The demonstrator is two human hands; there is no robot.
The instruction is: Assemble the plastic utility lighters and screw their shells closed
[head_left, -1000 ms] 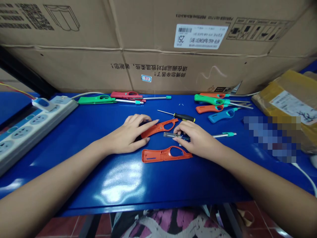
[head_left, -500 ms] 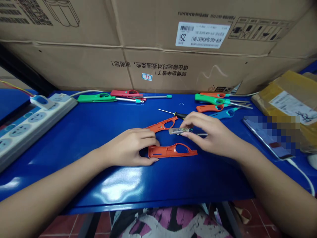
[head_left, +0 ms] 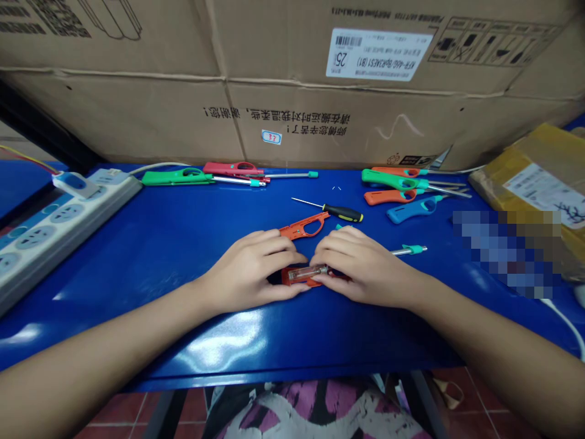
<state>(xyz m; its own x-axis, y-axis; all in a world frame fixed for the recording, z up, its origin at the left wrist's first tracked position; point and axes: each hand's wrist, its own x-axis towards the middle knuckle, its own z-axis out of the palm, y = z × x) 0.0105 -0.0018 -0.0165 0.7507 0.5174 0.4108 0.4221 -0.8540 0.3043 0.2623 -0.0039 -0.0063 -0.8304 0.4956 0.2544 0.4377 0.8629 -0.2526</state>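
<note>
My left hand (head_left: 262, 268) is closed on the left end of an orange lighter casing half (head_left: 286, 277) lying on the blue table. A clear fuel tank (head_left: 304, 273) sits over that half, pinched by the fingers of my right hand (head_left: 361, 268), which hide its right end. Just behind my hands lies the other orange casing half (head_left: 304, 228), partly covered by my left fingers. A metal lighter tube (head_left: 406, 250) with a teal tip sticks out to the right from behind my right hand. A small teal piece (head_left: 340, 227) shows beyond the right knuckles.
A black and yellow screwdriver (head_left: 342, 212) lies behind the casing parts. Several lighters, among them a green one (head_left: 178, 177) and a blue one (head_left: 414, 210), rest along the back. A power strip (head_left: 68, 213) is at left, a yellow-taped package (head_left: 539, 177) at right, a large cardboard box (head_left: 283, 91) behind.
My right hand has moved left and down, bringing the clear fuel tank from above the table onto the near orange casing half. My left hand has shifted slightly right along that casing.
</note>
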